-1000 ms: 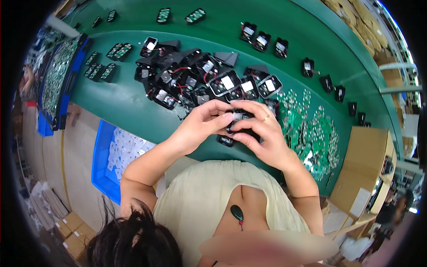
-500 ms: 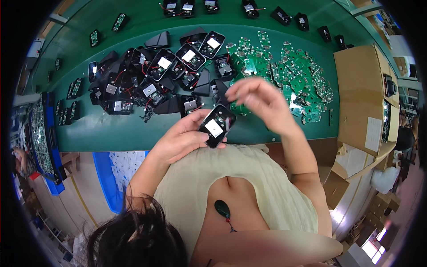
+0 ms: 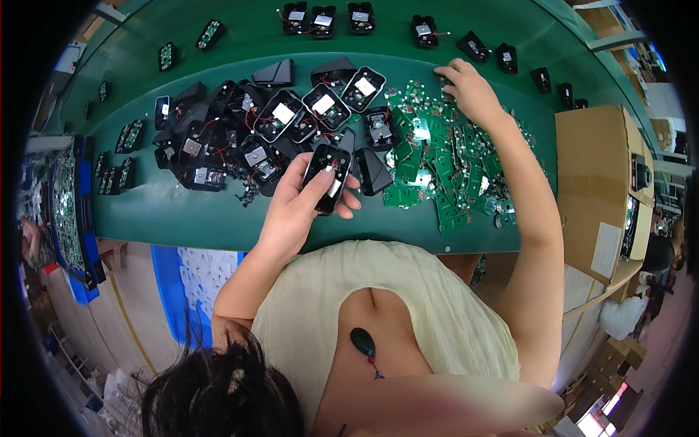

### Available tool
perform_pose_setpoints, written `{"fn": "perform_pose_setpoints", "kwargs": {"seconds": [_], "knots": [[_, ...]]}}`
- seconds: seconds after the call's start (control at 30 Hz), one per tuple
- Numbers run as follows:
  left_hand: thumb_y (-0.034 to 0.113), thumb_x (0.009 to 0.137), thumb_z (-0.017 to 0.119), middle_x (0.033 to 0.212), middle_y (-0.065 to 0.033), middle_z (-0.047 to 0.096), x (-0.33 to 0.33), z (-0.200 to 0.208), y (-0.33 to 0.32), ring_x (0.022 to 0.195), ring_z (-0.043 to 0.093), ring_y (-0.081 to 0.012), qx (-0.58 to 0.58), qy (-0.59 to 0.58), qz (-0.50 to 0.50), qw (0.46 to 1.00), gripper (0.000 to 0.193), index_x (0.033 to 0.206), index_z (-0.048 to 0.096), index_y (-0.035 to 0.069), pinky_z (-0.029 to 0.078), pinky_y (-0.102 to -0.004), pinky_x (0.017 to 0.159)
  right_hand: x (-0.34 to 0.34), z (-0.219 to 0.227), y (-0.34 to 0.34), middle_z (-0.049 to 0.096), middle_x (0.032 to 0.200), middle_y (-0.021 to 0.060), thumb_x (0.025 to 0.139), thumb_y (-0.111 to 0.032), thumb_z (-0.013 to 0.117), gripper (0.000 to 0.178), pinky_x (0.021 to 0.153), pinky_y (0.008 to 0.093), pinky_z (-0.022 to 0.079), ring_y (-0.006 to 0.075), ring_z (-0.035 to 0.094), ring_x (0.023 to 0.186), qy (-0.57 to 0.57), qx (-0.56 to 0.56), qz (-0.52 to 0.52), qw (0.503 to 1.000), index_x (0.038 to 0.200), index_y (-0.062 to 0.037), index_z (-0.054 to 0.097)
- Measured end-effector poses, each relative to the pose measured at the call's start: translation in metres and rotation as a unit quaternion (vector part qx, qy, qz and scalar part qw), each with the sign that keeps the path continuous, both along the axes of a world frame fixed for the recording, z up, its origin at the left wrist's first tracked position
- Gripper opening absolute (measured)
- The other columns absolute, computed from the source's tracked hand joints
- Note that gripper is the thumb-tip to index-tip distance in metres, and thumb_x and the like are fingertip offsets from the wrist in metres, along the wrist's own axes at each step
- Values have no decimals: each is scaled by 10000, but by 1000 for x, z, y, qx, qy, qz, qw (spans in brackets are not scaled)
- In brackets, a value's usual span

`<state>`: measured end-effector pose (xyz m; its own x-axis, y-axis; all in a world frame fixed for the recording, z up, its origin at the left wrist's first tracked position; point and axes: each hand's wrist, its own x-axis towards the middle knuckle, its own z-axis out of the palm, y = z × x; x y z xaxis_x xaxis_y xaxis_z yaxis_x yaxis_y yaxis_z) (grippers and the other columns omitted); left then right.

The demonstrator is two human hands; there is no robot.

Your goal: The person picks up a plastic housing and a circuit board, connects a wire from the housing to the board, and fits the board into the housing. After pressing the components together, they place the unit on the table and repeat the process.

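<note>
My left hand [image 3: 297, 200] is closed around a small black plastic housing [image 3: 320, 162], its thumb pressing inside the open shell. A white square and small metal parts show in that housing. My right hand [image 3: 472, 91] reaches to the far edge of a heap of green circuit boards [image 3: 453, 162], with thumb and forefinger apart over the boards there. Whether a fingertip touches a board is hard to see. Just beyond my left hand lies a pile of black housings [image 3: 280, 120], many with red wires and white squares inside. A black housing [image 3: 373, 173] lies right beside the held one.
Along the back of the green table [image 3: 175, 226] stand several black housings [image 3: 362, 18]. A cardboard box [image 3: 591, 182] is at the right edge. On the left is a blue-edged tray of circuit boards [image 3: 71, 218]. A blue bin [image 3: 169, 291] holds white pieces below the table.
My right hand has moved away from the housing, out to the far side of the circuit boards. The left hand has shifted slightly left and up with the housing, turning it and setting its thumb inside.
</note>
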<state>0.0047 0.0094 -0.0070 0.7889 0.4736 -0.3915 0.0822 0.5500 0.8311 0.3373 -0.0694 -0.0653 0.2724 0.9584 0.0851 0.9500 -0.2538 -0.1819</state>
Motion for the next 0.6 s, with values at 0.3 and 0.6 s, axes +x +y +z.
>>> {"fn": "perform_pose_setpoints", "kwargs": {"seconds": [0.3,0.6], "knots": [[115,904,395,909,-161,585,17,-1,2,734,612,-227,28,-12,25,999,209,1082,415,8,516,-314,604,1,31,-33,542,782,84,736,-289,671,292,609,357,415,264,525,709,66,-86,-157,982,800,-39,535],[118,905,408,862,-154,593,25,-3,-4,682,621,-215,46,-13,59,997,180,1041,422,1,522,-291,554,-121,74,-47,572,643,36,844,-62,560,105,512,210,450,96,550,562,545,198,-121,806,912,15,536]]}}
